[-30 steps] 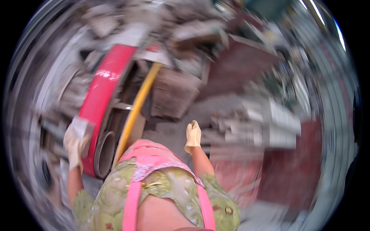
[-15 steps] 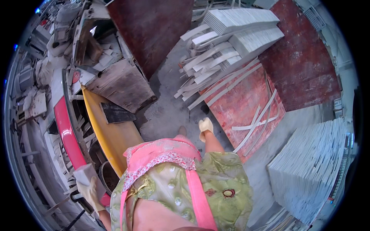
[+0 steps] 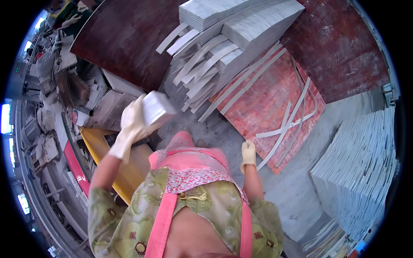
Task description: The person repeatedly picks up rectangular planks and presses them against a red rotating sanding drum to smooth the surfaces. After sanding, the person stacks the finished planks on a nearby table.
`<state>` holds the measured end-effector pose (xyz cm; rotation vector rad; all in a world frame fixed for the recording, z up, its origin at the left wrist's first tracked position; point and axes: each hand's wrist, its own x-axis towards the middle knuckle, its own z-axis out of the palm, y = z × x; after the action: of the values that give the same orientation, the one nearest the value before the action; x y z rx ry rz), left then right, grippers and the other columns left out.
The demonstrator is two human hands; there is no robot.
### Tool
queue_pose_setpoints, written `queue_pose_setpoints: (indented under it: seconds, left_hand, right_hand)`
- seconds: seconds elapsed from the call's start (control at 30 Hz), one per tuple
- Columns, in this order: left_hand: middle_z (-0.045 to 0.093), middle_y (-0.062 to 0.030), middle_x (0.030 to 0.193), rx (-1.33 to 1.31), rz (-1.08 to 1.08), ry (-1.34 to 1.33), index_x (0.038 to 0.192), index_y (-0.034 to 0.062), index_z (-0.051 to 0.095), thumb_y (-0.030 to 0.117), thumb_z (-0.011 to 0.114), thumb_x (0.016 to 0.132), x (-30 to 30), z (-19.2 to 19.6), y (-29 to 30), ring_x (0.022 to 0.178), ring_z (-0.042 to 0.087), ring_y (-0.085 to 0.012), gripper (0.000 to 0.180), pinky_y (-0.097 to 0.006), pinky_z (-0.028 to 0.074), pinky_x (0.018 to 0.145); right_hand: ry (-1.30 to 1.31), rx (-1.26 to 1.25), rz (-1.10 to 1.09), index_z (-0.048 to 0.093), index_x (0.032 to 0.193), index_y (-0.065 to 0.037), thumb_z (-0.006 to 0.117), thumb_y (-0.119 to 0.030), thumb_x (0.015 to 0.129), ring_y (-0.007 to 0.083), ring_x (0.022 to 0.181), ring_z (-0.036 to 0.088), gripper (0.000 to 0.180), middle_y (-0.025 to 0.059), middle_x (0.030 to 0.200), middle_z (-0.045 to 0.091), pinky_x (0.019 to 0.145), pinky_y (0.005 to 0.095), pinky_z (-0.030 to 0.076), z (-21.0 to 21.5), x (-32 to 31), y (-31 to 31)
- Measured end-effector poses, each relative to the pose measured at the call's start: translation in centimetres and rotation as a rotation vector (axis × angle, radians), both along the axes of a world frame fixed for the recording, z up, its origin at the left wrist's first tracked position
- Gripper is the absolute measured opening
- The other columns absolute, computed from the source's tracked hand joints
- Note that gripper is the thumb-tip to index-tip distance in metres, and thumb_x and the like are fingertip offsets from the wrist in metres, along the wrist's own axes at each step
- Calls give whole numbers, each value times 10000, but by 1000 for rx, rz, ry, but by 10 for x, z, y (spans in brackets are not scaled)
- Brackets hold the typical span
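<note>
My left hand (image 3: 131, 122), in a pale work glove, is raised at chest height and grips a small white stone block (image 3: 157, 107) from its left side. My right hand (image 3: 248, 152), also gloved, hangs low beside my pink apron with its fingers curled and nothing in it. Ahead of the block lies a pile of white stone slabs and strips (image 3: 223, 47) on a red board (image 3: 275, 99).
A yellow bench (image 3: 112, 152) and a red-edged machine (image 3: 77, 165) stand at my left, with cluttered shelves behind. A dark brown board (image 3: 124, 38) leans ahead. Stacks of grey tiles (image 3: 365, 167) rise at the right. Grey concrete floor (image 3: 297, 189) lies between.
My view has swung right from the machine toward the slab pile. My left hand has come up from low at my side, now holding the white block. The right hand stays low.
</note>
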<state>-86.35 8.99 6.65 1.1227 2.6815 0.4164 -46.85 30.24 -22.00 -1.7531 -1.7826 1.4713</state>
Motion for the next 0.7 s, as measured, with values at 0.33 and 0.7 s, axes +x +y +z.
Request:
queue_pose_setpoints:
  seconds: [0.33, 0.7]
  left_hand:
    - [673, -191, 1277, 42, -1068, 419, 1440, -54, 484, 197, 951, 565, -85, -1, 301, 1201, 661, -331, 1024, -397, 536, 1058]
    - [672, -178, 1277, -68, -1319, 472, 1426, -71, 501, 79, 874, 594, -125, -49, 429, 1247, 637, -319, 924, -371, 495, 1123]
  right_hand:
    - [-97, -281, -553, 547, 793, -81, 565, -196, 980, 102, 669, 429, 220, -28, 725, 482, 578, 316, 358, -8, 107, -120]
    - [-20, -341, -597, 459, 746, -116, 527, -103, 999, 57, 639, 363, 263, -69, 713, 416, 540, 298, 279, 22, 6, -102]
